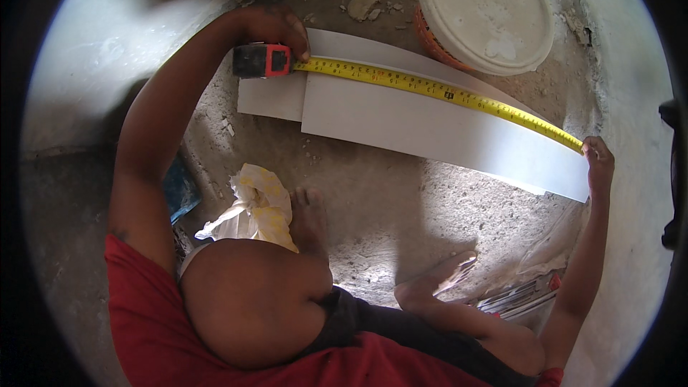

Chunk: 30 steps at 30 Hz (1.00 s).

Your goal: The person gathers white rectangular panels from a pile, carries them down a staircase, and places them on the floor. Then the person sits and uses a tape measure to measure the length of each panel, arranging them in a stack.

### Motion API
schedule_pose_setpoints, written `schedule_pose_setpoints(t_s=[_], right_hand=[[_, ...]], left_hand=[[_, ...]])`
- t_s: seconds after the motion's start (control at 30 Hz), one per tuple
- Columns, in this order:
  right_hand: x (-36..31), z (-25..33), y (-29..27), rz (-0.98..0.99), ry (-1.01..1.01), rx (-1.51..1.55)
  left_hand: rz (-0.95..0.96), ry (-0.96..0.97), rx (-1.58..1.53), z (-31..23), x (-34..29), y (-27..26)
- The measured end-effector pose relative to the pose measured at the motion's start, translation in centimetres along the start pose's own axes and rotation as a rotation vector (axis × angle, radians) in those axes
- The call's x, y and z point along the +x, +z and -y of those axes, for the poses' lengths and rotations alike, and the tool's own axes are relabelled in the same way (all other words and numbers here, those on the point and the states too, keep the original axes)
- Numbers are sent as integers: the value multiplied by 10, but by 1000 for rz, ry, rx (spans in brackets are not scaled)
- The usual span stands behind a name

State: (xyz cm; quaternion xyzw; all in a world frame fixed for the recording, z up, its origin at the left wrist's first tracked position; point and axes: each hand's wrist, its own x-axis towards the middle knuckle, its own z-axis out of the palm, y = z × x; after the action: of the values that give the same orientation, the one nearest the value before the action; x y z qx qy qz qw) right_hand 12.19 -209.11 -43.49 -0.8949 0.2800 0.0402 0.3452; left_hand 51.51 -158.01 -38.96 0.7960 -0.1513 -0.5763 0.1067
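Observation:
A yellow tape measure blade [448,94] stretches along the upper white board [437,123], from its left end to its right end. My left hand [279,30] is closed at the black-and-red tape measure case [262,61], fingers pressing the blade where it comes out. At the far right end of the board, my right hand [600,161] pinches the tip of the blade against the board's edge. Another white board [269,99] lies underneath and sticks out to the left.
Behind the boards stands an orange bucket with a dusty white lid [487,14]. A stone chunk [362,7] and rubble lie near it. A crumpled white-and-yellow plastic bag [254,204] sits by my foot. Metal strips [519,296] lie at lower right, near the pale wall [638,193].

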Motion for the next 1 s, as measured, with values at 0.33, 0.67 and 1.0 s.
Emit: schedule_pose_setpoints(t_s=[0.33,0.67,1.0], right_hand=[[1,4,3,-77,-69,-62],[-4,31,5,-126,21,-95],[1,23,4,-72,39,-85]], left_hand=[[79,499,397,47,33,-14],[-26,93,-52,19,15,-1],[-35,107,-64,13,14,0]])
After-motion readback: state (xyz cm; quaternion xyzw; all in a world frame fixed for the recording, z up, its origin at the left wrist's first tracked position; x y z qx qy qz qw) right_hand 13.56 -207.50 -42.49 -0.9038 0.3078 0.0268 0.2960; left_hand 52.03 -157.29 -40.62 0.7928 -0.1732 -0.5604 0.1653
